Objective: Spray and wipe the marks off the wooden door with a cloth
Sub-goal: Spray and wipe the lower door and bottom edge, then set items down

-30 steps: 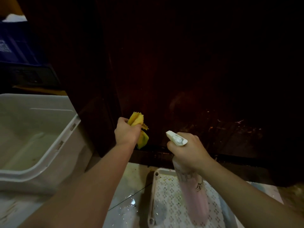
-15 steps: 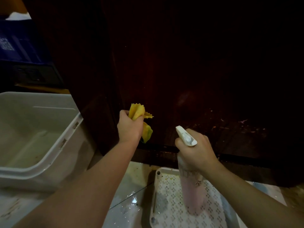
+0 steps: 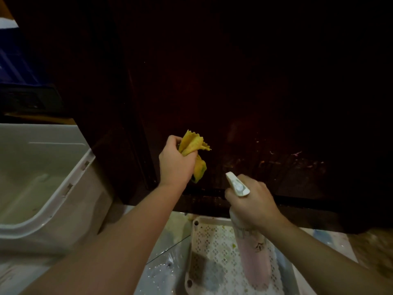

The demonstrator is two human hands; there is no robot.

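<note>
A dark wooden door [image 3: 244, 99] fills the upper view, with pale smears and specks [image 3: 293, 162] low on its right part. My left hand [image 3: 175, 162] grips a bunched yellow cloth [image 3: 194, 145] close to the door's lower left area. My right hand [image 3: 253, 204] holds a spray bottle [image 3: 253, 258] by the neck, its white nozzle [image 3: 237, 184] tilted up and to the left, toward the door. The bottle's pale pink body hangs below my hand.
A large white plastic tub [image 3: 70, 184] stands open at the left. A white perforated tray [image 3: 210, 252] lies on the wet floor under the bottle. A blue crate [image 3: 14, 60] sits at the far left behind the door edge.
Both hands have shifted a little to the right along the door's bottom, still holding the cloth and the bottle. The view has drifted with them.
</note>
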